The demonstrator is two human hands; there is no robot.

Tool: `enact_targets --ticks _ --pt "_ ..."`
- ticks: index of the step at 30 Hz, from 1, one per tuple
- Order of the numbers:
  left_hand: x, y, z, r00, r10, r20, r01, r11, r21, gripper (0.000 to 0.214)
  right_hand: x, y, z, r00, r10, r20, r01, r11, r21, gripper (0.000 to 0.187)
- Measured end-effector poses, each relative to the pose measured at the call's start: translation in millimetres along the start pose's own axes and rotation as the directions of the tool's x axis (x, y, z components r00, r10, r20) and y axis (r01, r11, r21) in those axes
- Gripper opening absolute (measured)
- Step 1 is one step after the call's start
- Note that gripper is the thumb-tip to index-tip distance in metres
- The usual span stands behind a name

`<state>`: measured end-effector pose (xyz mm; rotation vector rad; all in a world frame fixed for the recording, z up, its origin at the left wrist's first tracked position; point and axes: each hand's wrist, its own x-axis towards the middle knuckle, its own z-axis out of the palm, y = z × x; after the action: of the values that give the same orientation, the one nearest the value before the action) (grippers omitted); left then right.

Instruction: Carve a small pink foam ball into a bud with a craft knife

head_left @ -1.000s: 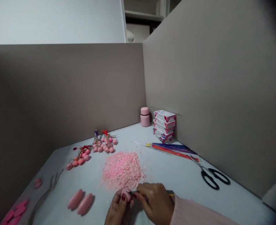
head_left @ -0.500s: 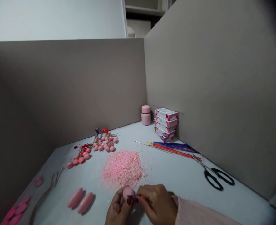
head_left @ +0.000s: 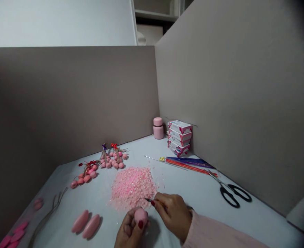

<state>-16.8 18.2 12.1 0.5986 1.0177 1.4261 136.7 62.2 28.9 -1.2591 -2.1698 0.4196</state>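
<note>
My left hand [head_left: 128, 230] grips a small round pink ball [head_left: 140, 215], soap-like in look, between thumb and fingers near the front of the table. Up and to the right of it, my right hand [head_left: 174, 213] holds a small carving knife [head_left: 148, 200] with a dark blade and an orange handle mostly hidden in the fingers. The blade points left, apart from the ball, over the near edge of a heap of pink shavings [head_left: 132, 187]. Two smooth pink oval pieces [head_left: 91, 226] lie to the left of my left hand.
Behind the heap lie bunches of pink balls on strings [head_left: 113, 161]. Black-handled scissors [head_left: 229, 196] and red and purple cords [head_left: 190, 163] lie right. Stacked boxes [head_left: 180, 137] and a pink flask [head_left: 158, 128] stand at the back. Twine [head_left: 47, 215] lies left. Grey partitions [head_left: 110, 93] enclose the table.
The knife blade has come away from the ball, my right hand moving up with it toward the shavings. My left hand still holds the ball, slightly lower. The view has shifted slightly.
</note>
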Motion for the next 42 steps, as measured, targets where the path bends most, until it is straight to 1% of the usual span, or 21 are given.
enact_targets --ticks 2,3,5,7,11,15,17,21,23,25,27,29,32,35,37,39,42 --pt "1.6 1.3 0.8 0.998 -0.021 -0.063 0.017 0.997 -0.071 0.037 -0.1 -0.7 -0.2 1.000 -0.009 -0.016 0.010 1.000 0.020 0.032" --pt "2.7 1.2 0.6 0.997 -0.037 -0.063 0.030 0.994 -0.104 0.037 -0.8 -1.9 0.2 1.000 -0.026 -0.015 0.026 0.999 0.032 0.032" --pt "5.1 -0.8 -1.1 0.997 -0.069 -0.018 0.065 0.989 -0.134 0.034 -3.1 -5.3 1.6 0.997 -0.074 -0.007 0.074 0.996 0.052 0.030" --pt "6.9 -4.2 -3.5 0.996 -0.081 0.025 0.084 0.988 -0.129 0.032 -5.6 -8.5 3.5 0.992 -0.127 0.011 0.127 0.990 0.060 0.028" --pt "6.2 -7.2 -5.0 0.996 -0.081 0.044 0.085 0.991 -0.101 0.032 -8.1 -10.8 5.7 0.984 -0.173 0.045 0.171 0.985 0.030 0.029" --pt "1.6 -0.9 -1.8 0.997 -0.023 0.079 0.025 0.999 -0.027 0.027 -7.6 -11.1 3.3 0.987 -0.155 0.047 0.156 0.988 -0.015 0.028" --pt "0.2 2.6 -0.5 0.995 -0.014 0.095 0.015 1.000 -0.005 0.025 -7.4 -12.8 1.6 0.988 -0.148 0.054 0.150 0.988 -0.027 0.027" --pt "1.0 4.8 -0.7 0.999 -0.003 0.049 0.003 1.000 0.013 0.027 -5.9 -15.7 1.7 0.991 -0.119 0.060 0.123 0.990 -0.065 0.025" --pt "1.8 4.1 -1.2 0.999 0.025 0.035 -0.025 1.000 0.014 0.028 -3.3 -13.1 3.0 0.995 -0.080 0.059 0.086 0.992 -0.094 0.024" --pt "1.8 3.5 -1.4 0.999 0.037 0.039 -0.037 0.999 0.003 0.030 0.5 -7.4 3.2 0.999 -0.010 0.053 0.017 0.991 -0.135 0.023" --pt "1.1 3.9 -1.4 1.000 0.002 0.021 -0.001 1.000 -0.027 0.031 4.0 -1.4 1.7 0.998 0.060 0.032 -0.054 0.984 -0.171 0.025" --pt "0.1 5.6 -1.1 0.997 -0.069 -0.017 0.067 0.994 -0.083 0.034 5.3 1.3 -0.7 0.998 0.066 0.011 -0.064 0.984 -0.165 0.027" --pt "-1.4 9.7 0.4 0.987 -0.153 -0.053 0.143 0.975 -0.169 0.033 1.7 -3.2 -2.2 1.000 -0.005 -0.011 0.004 0.996 -0.087 0.029" --pt "-2.2 12.5 3.2 0.987 -0.157 -0.034 0.147 0.968 -0.203 0.029 -4.7 -11.5 -0.4 0.995 -0.104 0.001 0.104 0.994 -0.011 0.027" --pt "-1.9 12.7 4.9 0.990 -0.139 -0.020 0.131 0.968 -0.215 0.028 -7.6 -14.6 1.4 0.989 -0.146 0.023 0.146 0.989 0.007 0.025" --pt "-0.8 11.2 5.7 0.991 -0.135 -0.013 0.129 0.971 -0.200 0.028 -8.7 -15.1 2.8 0.986 -0.160 0.042 0.160 0.987 0.000 0.024" --pt "1.8 5.8 4.3 0.991 -0.137 0.001 0.136 0.982 -0.131 0.028 -7.8 -13.1 4.1 0.985 -0.159 0.062 0.160 0.987 -0.015 0.025"
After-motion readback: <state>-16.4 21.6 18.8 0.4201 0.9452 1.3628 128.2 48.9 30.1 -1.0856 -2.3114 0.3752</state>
